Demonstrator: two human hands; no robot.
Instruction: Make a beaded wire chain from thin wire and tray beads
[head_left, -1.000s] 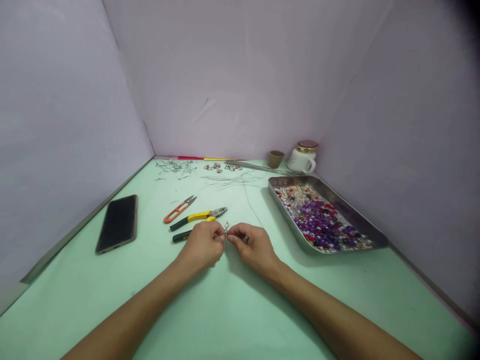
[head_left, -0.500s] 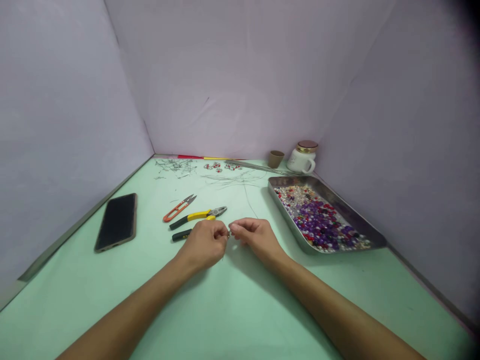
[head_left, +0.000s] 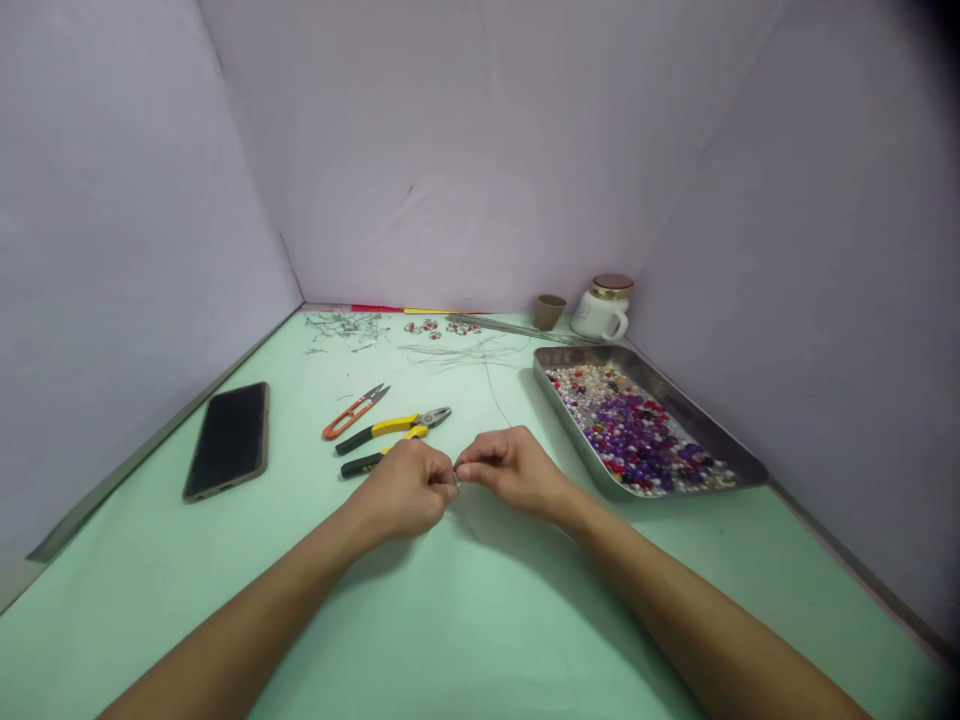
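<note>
Left grip (head_left: 416,489): pinched closed on the wire piece (head_left: 457,480).
Right grip (head_left: 513,467): pinched closed on it too.
Wire piece: between your fingertips; slack pressure could drop it.
Pliers (head_left: 395,426): near your left grip; swinging wide could knock them.

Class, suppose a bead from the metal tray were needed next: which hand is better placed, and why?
Probably the right hand: it is nearer the metal tray, with nothing standing between. The left hand is farther off, by the pliers.
</note>
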